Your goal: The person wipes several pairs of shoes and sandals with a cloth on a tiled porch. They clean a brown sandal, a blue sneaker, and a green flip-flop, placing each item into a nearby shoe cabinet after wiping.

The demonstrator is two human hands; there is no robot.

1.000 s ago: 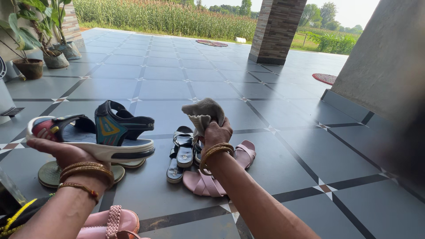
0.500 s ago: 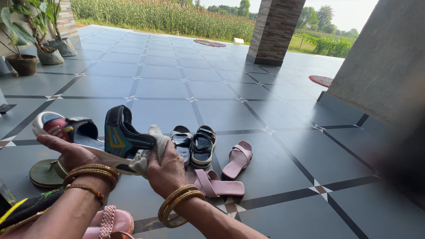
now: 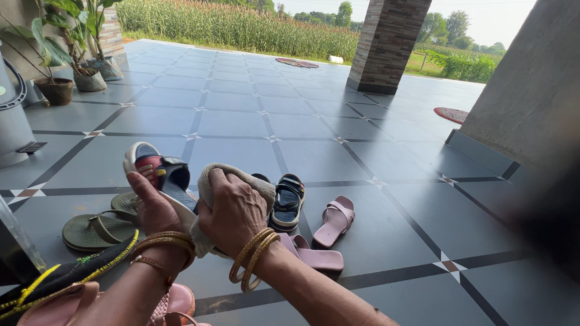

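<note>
Grey tiled veranda floor (image 3: 241, 121): my left hand (image 3: 154, 208) is clasping a sports sandal (image 3: 160, 172), while my right hand (image 3: 232, 211) is pressing a cloth (image 3: 208, 181) against its sole, toe pointing away.

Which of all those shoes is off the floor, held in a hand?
The white-soled sports sandal with red and dark straps: the left hand holds it up while the right hand presses a beige cloth on it. The others lie on the tiles.

- A home's open veranda: grey tiled floor (image 3: 386, 199), brick pillar (image 3: 389, 45), potted plants (image 3: 72, 60).
- Family sandals (image 3: 335, 220) scattered about (crop field (image 3: 241, 27) beyond).
</note>
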